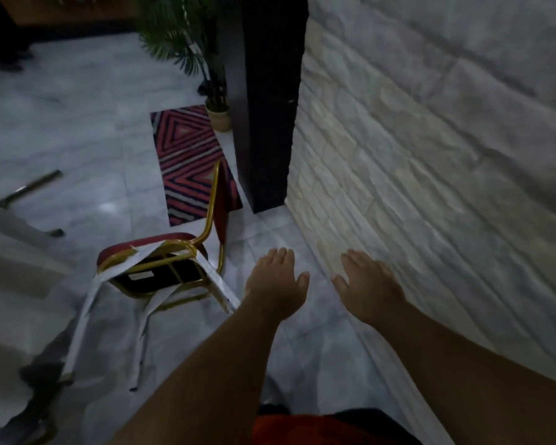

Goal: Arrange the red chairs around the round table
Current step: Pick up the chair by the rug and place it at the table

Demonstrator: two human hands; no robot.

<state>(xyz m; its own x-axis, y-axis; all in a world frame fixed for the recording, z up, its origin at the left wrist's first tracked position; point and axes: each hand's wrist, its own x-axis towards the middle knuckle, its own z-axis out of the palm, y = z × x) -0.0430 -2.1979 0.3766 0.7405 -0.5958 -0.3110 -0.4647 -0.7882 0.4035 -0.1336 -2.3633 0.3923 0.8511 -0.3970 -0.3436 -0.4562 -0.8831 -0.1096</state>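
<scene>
A red chair [161,252] with a gold metal frame lies tipped over on the marble floor, its underside and paper-wrapped legs facing me. Its red back points toward the striped mat. My left hand [276,281] hovers flat with fingers apart, just right of the chair's legs and not touching them. Beside it, near the stone wall, my right hand [366,284] is also spread, palm down, holding nothing. A white cloth at the left edge [10,284] may belong to the round table; I cannot tell for sure.
A pale stone wall [430,155] fills the right side, with a dark pillar [267,101] at its end. A red striped mat [190,162] and a potted palm [219,114] lie beyond the chair. Metal table feet [29,187] rest on the grey floor at left.
</scene>
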